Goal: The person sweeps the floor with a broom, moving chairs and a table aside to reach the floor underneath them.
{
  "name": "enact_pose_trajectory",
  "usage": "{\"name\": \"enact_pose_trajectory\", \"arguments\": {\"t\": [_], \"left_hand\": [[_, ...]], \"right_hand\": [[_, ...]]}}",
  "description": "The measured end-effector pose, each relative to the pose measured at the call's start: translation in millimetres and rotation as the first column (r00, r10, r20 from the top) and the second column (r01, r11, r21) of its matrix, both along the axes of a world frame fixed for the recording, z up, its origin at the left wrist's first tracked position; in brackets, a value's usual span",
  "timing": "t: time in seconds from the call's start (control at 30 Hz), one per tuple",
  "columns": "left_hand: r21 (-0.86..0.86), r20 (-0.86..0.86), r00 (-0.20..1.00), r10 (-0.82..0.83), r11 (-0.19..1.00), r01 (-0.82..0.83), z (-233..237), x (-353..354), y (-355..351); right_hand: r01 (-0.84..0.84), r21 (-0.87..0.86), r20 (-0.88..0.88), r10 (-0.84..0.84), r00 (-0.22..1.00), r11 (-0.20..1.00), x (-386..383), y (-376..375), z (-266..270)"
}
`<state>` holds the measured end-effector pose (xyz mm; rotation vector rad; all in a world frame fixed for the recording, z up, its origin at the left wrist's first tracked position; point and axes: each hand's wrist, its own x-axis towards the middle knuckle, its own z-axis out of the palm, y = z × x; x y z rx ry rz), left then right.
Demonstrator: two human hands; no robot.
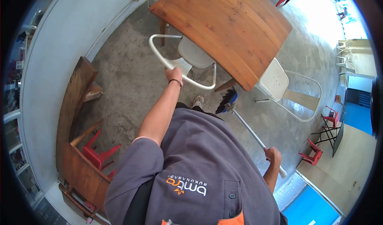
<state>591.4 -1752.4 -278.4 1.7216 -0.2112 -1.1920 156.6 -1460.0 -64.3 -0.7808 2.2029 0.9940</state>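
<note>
My left hand point(174, 74) is wrapped round the top of the back frame of a white metal chair point(159, 57), beside a wooden table point(227, 23). A dark band circles that wrist. My right hand point(273, 155), off to my side, is closed round the light grey handle of a broom point(248, 127). The broom's blue head with dark bristles point(226, 101) is low by the floor, close to my foot point(198, 101) and a table leg.
A second white chair point(275, 79) stands at the table's right end. To the left are a wooden bench-like piece point(76, 93), a red plastic stool point(97, 151) and a white wall point(60, 37). Red stools point(313, 152) and a folding stand point(329, 133) are at the right.
</note>
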Motion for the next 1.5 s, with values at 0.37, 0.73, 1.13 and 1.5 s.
{"name": "enact_pose_trajectory", "arguments": {"t": [0.37, 0.73, 1.13, 1.5], "left_hand": [[-0.057, -0.163, 0.899, -0.408, 0.913, 0.404, -13.0, 129.2, 204.9], [0.709, -0.403, 0.888, -0.221, 0.538, 0.456, -83.8, 361.6, 649.4], [0.582, -0.140, 0.862, -0.488, 0.663, 0.470, -30.8, 285.0, 697.8], [0.628, 0.100, 0.546, -0.832, 0.478, 0.614, -95.1, 196.6, 683.0]], "right_hand": [[0.013, -0.025, 0.188, -0.008, 0.982, 1.000, 172.0, 64.7, 39.7], [-0.333, -0.399, 0.557, 0.514, 0.652, 0.854, 420.7, -55.9, -182.0], [-0.345, -0.322, 0.586, 0.471, 0.659, 0.882, 364.9, 26.8, -348.4], [-0.326, -0.070, -0.005, 0.327, 0.945, 0.943, -65.5, 282.3, -167.2]]}}
